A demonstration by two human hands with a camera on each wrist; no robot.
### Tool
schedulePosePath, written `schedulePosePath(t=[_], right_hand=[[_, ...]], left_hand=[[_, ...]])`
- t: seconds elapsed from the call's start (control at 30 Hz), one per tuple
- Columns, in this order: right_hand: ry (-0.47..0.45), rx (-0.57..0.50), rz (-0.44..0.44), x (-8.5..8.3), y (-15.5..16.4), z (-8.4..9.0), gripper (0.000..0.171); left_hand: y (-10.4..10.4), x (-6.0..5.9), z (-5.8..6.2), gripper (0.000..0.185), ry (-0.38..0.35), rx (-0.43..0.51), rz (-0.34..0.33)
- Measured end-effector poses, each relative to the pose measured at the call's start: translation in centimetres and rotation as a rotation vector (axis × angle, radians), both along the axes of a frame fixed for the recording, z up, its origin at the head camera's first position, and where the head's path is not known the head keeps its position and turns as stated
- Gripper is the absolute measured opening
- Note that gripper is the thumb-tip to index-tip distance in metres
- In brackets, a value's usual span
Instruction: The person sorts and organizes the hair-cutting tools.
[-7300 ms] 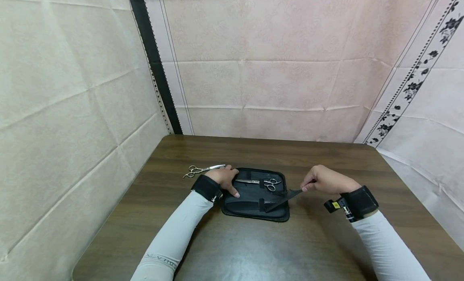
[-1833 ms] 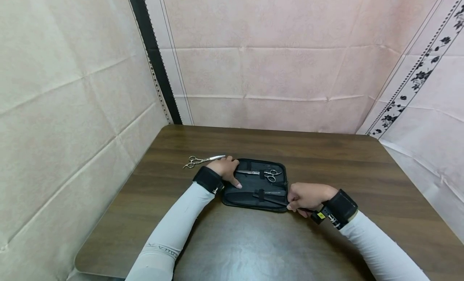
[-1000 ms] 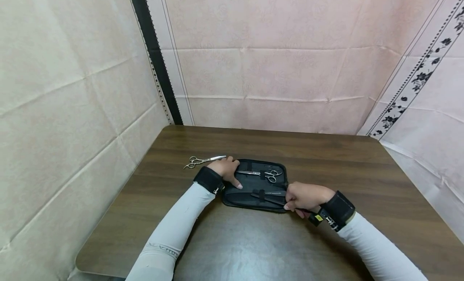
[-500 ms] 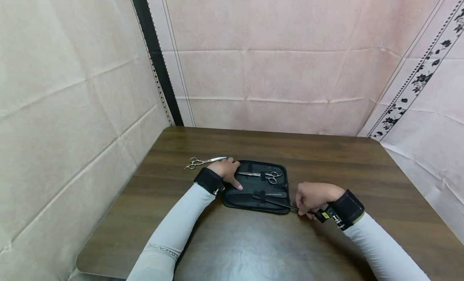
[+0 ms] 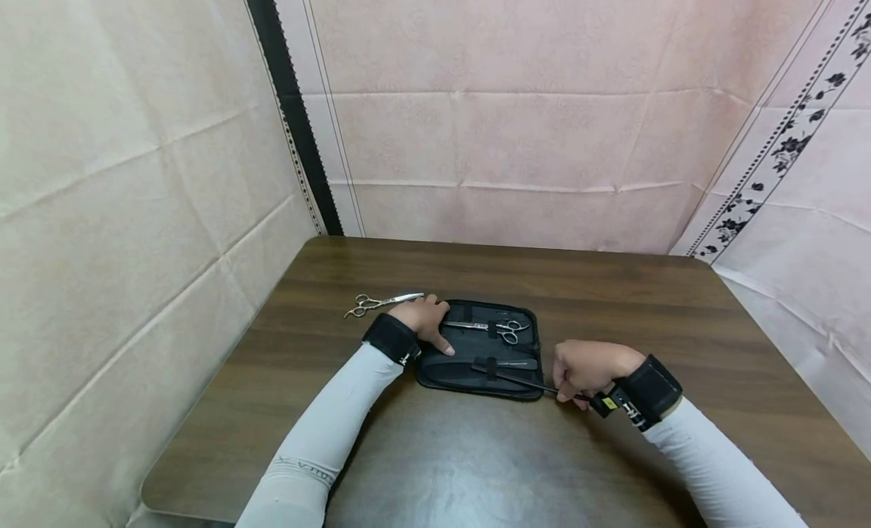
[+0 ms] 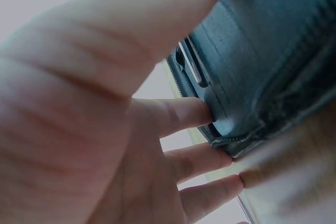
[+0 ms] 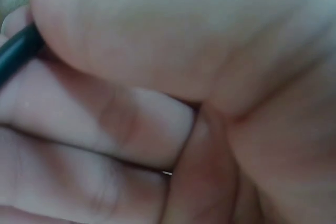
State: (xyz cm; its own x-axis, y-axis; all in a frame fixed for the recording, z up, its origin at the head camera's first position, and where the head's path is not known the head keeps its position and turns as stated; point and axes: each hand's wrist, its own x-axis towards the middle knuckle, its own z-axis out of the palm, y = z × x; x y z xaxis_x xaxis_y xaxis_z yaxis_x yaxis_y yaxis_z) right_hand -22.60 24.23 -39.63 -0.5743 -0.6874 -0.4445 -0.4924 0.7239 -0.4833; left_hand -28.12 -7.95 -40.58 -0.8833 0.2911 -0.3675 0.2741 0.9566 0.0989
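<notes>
An unzipped black case (image 5: pixel 471 349) lies flat on the table. My left hand (image 5: pixel 423 319) rests across its left side, thumb over the lining; in the left wrist view the fairly straight fingers (image 6: pixel 202 158) meet its zip edge. My right hand (image 5: pixel 589 366) pinches a slim black comb (image 5: pixel 522 380) just off the case's right edge. The comb lies nearly edge-on, its far end at the lower elastic strap (image 5: pixel 491 366). In the right wrist view a dark rounded length of the comb (image 7: pixel 20 52) sticks out between thumb and fingers.
Silver scissors (image 5: pixel 507 330) sit under the upper strap inside the case. A slim grey-ended tool (image 5: pixel 519 364) lies by the lower strap. Another pair of silver scissors (image 5: pixel 378 302) lies on the brown table (image 5: pixel 612 286), left of the case. Cloth hangs behind the table.
From being held up at a slant several seconds ago, the comb has come down low over the case. My right hand has since shifted slightly right; the left hand stays on the case.
</notes>
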Motion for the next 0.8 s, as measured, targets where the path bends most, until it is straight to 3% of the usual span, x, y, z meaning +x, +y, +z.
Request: schedulePosePath(t=[0.8], right_hand=[[0.036, -0.025, 0.013, -0.22, -0.38, -0.34, 0.027]], left_hand=[[0.05, -0.06, 0.02, 0.101, 0.004, -0.004, -0.003]])
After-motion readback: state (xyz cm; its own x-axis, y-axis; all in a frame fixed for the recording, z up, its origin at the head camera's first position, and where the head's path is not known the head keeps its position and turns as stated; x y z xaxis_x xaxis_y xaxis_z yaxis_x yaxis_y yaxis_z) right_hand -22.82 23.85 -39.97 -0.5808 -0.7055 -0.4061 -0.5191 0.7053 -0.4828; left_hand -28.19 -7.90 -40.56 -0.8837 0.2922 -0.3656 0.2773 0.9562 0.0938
